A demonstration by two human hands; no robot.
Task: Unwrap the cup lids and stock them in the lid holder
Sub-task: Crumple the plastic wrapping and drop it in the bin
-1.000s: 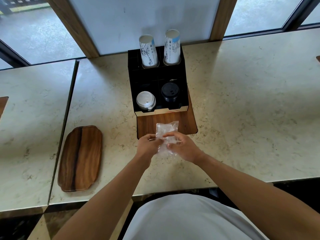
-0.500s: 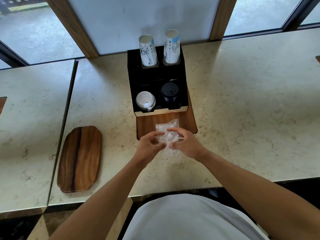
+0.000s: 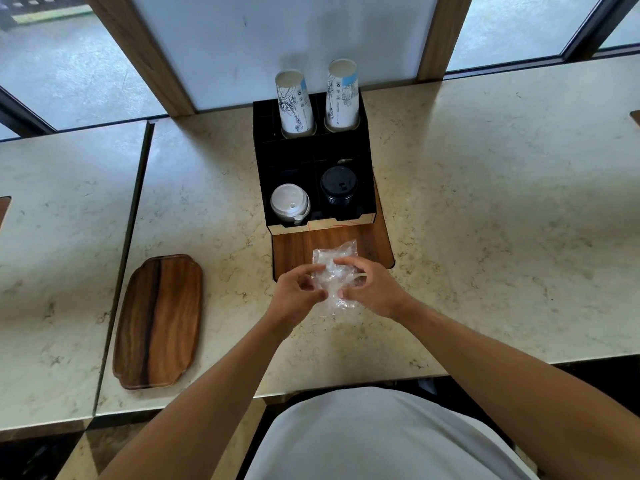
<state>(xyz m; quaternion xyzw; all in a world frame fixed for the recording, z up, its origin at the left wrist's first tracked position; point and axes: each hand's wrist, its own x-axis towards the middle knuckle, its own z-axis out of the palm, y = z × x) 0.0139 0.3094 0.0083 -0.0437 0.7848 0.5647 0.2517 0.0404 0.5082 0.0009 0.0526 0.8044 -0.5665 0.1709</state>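
A pale stone counter [image 3: 485, 220] held a black lid holder [image 3: 313, 161], white lids [image 3: 289, 202] near-left, black lids [image 3: 338, 186] near-right. Just nearer, the left hand [image 3: 298, 295] and right hand [image 3: 371, 289] pinched a clear plastic wrapper [image 3: 334, 271], fingers closed, probably to tear it. Its contents could not be made out.

I saw both hands, left hand [image 3: 300, 292] and right hand [image 3: 371, 286], pinching a crumpled clear plastic wrapper [image 3: 335, 271] over the marble counter [image 3: 485, 209], black lid holder [image 3: 313, 161] behind, white lids [image 3: 289, 201] beside black lids [image 3: 338, 185].
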